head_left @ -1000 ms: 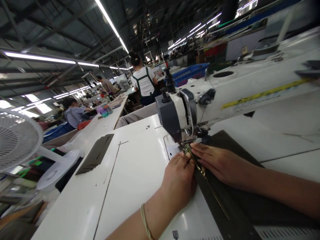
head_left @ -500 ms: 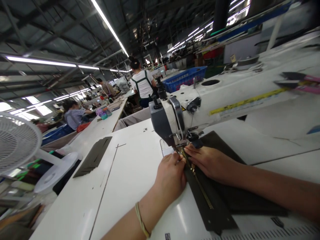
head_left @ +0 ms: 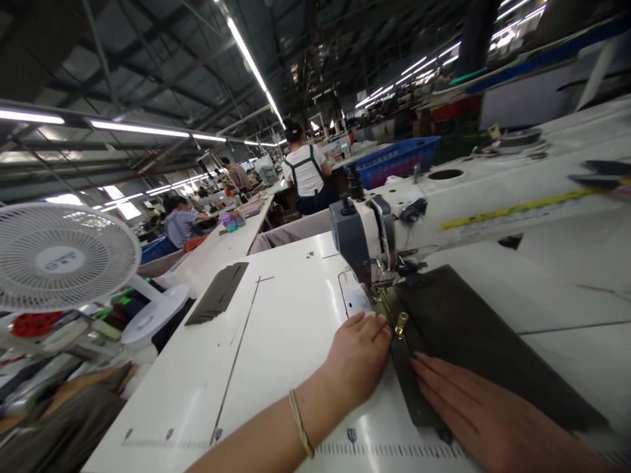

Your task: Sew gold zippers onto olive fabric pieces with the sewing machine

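A flat dark olive zippered panel runs under the needle area of a white and grey sewing machine. Its brass zipper pull lies just in front of the presser foot. My left hand, with a band at the wrist, is closed at the panel's left edge, fingertips beside the zipper; its thumb is hidden. My right hand rests flat with fingers stretched out on the panel, near the table's front. A larger dark piece extends to the right, partly under that hand.
A stack of dark cut pieces lies on the left of the white table. A white fan stands beyond the left edge. Snips lie on the machine arm. A blue crate and a co-worker are ahead.
My right hand has drawn back from the presser foot along the panel and now lies flat. My left hand has shifted slightly toward me. The view has turned left.
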`<state>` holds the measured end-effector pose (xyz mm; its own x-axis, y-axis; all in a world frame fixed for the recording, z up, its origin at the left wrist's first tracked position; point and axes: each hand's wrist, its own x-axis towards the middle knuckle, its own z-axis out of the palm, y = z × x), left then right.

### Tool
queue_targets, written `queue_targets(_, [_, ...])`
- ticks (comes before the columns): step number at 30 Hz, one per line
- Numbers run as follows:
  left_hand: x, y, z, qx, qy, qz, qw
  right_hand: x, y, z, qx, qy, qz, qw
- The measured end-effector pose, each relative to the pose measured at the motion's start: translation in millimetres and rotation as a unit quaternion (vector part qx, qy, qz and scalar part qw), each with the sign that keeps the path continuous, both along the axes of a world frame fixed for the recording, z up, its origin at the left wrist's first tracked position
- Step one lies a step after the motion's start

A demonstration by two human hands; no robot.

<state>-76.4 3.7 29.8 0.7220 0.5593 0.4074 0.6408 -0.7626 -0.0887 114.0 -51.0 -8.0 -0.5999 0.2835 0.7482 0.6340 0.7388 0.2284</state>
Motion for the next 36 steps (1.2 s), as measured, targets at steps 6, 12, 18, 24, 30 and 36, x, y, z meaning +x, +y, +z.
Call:
queue_targets(6, [5, -1, -0.5, -0.019, 0.014, 0.026, 0.999, -1, 2, 1.6, -0.006, 0.02, 0.004, 1.0])
queue_targets(12, [4, 6, -2.5, -0.018, 0.006, 0.031, 0.999, 2, 5, 16.0, -0.034, 0.0, -0.008, 0.999])
queue_targets(18, [7, 13, 0.3, -0.018, -0.018, 0.031, 0.999, 5, 20, 16.9, -0.015, -0.024, 0.012, 1.0])
queue_targets(24, [9, 25, -0.3, -0.057, -0.022, 0.071, 0.996, 3, 34, 16.8, -0.026, -0.014, 0.02, 0.999])
queue_targets(30, [8, 38, -5.8, -0.051, -0.021, 0.09, 0.994, 0, 42, 12.5, -0.041, 0.0, 0.01, 0.999])
queue_targets(36, [6, 35, -6.1, -0.084, -0.017, 0.095, 0.992, 6, 54, 35.1, -0.107, 0.016, 0.016, 0.994])
